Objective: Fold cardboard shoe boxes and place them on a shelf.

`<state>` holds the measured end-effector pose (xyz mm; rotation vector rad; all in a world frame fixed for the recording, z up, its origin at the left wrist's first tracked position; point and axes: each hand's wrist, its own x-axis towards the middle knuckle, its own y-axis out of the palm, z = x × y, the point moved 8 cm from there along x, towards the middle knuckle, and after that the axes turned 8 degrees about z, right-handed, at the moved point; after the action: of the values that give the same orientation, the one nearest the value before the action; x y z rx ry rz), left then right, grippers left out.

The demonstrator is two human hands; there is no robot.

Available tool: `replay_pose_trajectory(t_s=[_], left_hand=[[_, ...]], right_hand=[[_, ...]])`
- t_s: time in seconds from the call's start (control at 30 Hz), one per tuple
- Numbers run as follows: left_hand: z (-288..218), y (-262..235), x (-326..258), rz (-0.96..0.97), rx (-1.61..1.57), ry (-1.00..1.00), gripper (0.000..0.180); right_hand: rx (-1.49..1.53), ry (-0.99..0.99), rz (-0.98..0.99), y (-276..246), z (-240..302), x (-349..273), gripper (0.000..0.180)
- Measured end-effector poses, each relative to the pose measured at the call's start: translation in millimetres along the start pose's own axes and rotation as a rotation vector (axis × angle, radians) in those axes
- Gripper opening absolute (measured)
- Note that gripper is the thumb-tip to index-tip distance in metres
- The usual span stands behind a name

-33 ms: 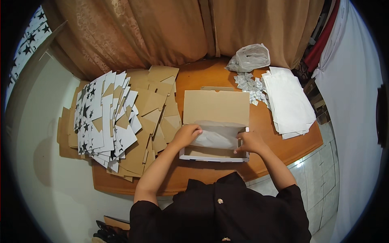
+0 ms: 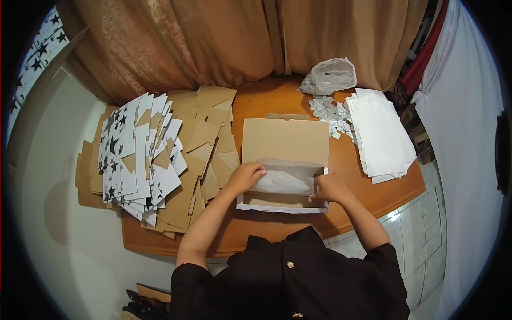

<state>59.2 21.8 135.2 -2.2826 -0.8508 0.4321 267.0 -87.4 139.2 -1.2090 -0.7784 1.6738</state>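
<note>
Mailer box [image 2: 285, 140]: From my remote post, I see it on the wooden table [image 2: 266, 101], brown lid raised.
Paper liner [image 2: 282, 180]: White and translucent, it lies inside, with bare cardboard along the front.
Left hand [image 2: 247, 177]: Fingers bend at the box's left side, beside the liner; I cannot tell whether they grip.
Right hand [image 2: 329, 189]: Curled at the right wall, its grip hidden from me.
Left side: Star-printed cardboard blanks [image 2: 128, 154] lie heaped.
Right side: Small sachets [image 2: 337, 118] spread between a plastic bag [image 2: 333, 74] and stacked white sheets [image 2: 381, 136].
</note>
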Motion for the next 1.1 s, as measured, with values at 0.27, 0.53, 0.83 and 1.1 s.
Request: replay_pose_trajectory(t_s=[0.27,0.53,0.83,1.1], left_hand=[[9,11,2,0.174,0.081,0.078,0.022],[2,31,15,0.272,0.086,0.006,0.024],[32,67,22,0.176,0.373,-0.22,0.026],[-40,27,-22,-0.156,0.7,0.165,0.019]], right_hand=[[-0.182,-0.105,0.227,37,1,16,0.016],[0.005,-0.065,0.054,-22,-8,2,0.021],[0.021,0.073,-0.436,-48,-2,10,0.016],[-0.295,-0.077,-0.506,-14,30,6,0.012]])
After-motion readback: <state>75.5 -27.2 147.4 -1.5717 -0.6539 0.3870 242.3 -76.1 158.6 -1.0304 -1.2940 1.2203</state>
